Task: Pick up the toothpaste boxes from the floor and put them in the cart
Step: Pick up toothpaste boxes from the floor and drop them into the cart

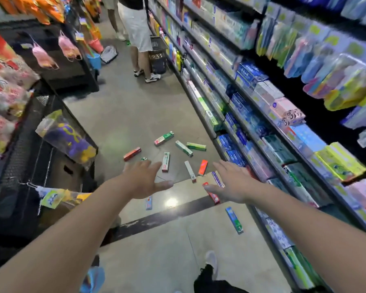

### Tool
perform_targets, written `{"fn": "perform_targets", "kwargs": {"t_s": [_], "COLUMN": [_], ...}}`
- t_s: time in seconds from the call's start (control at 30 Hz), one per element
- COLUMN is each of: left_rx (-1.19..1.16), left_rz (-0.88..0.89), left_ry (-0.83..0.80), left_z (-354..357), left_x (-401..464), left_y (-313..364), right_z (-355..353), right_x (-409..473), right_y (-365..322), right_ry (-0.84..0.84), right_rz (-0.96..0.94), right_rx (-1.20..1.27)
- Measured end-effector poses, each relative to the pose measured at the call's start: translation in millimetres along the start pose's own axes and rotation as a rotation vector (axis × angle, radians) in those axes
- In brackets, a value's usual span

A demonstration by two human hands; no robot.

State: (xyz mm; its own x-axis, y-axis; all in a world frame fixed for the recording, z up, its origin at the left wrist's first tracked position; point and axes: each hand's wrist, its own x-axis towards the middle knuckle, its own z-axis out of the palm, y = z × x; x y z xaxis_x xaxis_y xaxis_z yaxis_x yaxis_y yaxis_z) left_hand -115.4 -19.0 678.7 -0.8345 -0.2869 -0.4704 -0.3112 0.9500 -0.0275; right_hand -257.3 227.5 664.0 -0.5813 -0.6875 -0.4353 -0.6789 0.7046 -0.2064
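Note:
Several toothpaste boxes lie scattered on the grey aisle floor ahead of me: a white-and-green box (pixel 163 138), a red box (pixel 132 153), an orange box (pixel 203 167), a white box (pixel 190 171) and a blue box (pixel 234 219) nearer my feet. My left hand (pixel 145 178) is stretched out above the floor, fingers apart, holding nothing. My right hand (pixel 232 181) is also stretched out and empty, over a red box (pixel 211 194) and a purple box (pixel 217 179). No cart is clearly in view.
Shelves of toothpaste (pixel 251 115) line the right side. Black wire bins with snack packs (pixel 68 134) stand on the left. A person (pixel 137 30) with a black basket (pixel 157 58) stands farther down the aisle. My shoe (pixel 211 261) is at the bottom.

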Motion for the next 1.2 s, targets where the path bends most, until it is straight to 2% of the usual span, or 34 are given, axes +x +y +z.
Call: {"fn": "perform_targets", "kwargs": {"t_s": [0.13, 0.4, 0.53, 0.73, 0.93, 1.07, 1.2], "left_rx": [-0.053, 0.025, 0.076, 0.228, 0.425, 0.521, 0.52], "left_rz": [0.048, 0.187, 0.314, 0.53, 0.776, 0.829, 0.841], "left_ry": [-0.047, -0.081, -0.089, -0.185, -0.302, -0.319, -0.301], "left_z": [-26.8, -91.1, -115.2, -116.1, -74.5, -14.4, 82.3], "left_x": [67.0, 191.6, 248.1, 340.0, 405.5, 446.6, 492.2], "left_y": [9.7, 43.2, 69.8, 133.5, 198.1, 216.1, 220.2], "right_z": [-9.0, -44.8, -53.1, -29.1, 28.6, 89.5, 179.0], "right_x": [43.6, 116.3, 132.1, 138.2, 134.6, 149.0, 180.7], "right_y": [46.4, 127.0, 157.2, 191.6, 205.5, 216.8, 237.1], "right_ry": [-0.019, -0.035, 0.006, 0.046, 0.069, 0.046, 0.073], "right_rz": [0.091, 0.233, 0.296, 0.506, 0.759, 0.855, 0.89], "right_rx": [0.031, 0.092, 0.155, 0.296, 0.44, 0.569, 0.643]}}
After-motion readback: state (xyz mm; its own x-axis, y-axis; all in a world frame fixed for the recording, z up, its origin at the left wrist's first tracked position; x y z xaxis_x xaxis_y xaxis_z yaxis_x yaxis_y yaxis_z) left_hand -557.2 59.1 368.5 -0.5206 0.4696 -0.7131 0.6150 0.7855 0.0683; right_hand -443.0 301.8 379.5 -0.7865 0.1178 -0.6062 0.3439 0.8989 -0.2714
